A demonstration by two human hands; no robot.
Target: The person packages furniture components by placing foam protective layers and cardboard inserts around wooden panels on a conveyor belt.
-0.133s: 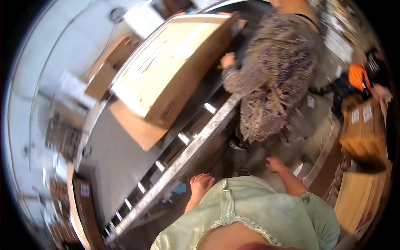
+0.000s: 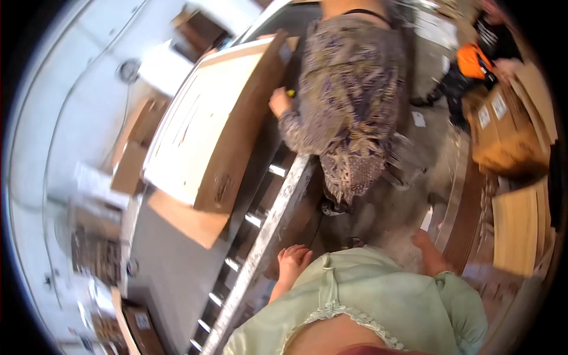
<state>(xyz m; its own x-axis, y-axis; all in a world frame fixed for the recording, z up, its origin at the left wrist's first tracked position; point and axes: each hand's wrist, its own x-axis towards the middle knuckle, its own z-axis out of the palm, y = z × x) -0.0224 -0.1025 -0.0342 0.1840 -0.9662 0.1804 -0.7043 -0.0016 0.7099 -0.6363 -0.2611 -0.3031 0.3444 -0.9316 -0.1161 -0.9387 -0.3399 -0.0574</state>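
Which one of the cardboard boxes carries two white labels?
The box at far right, beside the person in black: two labels side by side; no other shows a pair.

The rail (image 2: 259,247), pale and mottled with dark flecks, slants straight along the side of the grey belt (image 2: 168,254).

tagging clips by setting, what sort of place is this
Probably a warehouse or packing area: a large cardboard box sits on what looks like a conveyor, and a brown carton with white labels is near another person on the right.
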